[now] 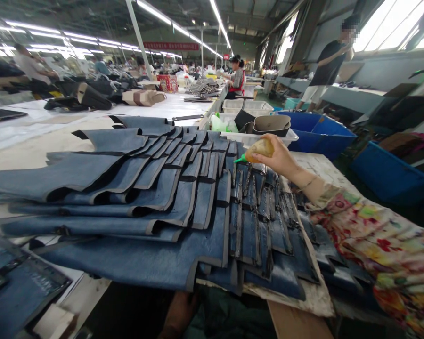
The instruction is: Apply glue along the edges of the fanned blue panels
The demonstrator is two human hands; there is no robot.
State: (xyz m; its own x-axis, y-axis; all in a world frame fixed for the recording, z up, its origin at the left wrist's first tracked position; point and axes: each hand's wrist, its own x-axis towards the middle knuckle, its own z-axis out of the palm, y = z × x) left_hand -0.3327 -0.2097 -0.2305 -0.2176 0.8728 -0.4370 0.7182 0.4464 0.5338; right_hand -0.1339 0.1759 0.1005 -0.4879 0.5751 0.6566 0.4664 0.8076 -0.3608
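My right hand is wrapped round a squeeze bottle of amber liquid, its green nozzle pointing left and down over the stacked panels. Beneath it, blue leather-like panels with grey edges lie fanned in overlapping layers. Shiny wet strips run along the edges of the panels on the right; those further left look dry. Low in the view, my left hand is under the front edge of the panels, its fingers hidden beneath them.
Behind the panels stands a white bin holding brown and black pieces. Blue bins are on the right. More blue pieces lie at lower left. One person works further along the table; another stands at right.
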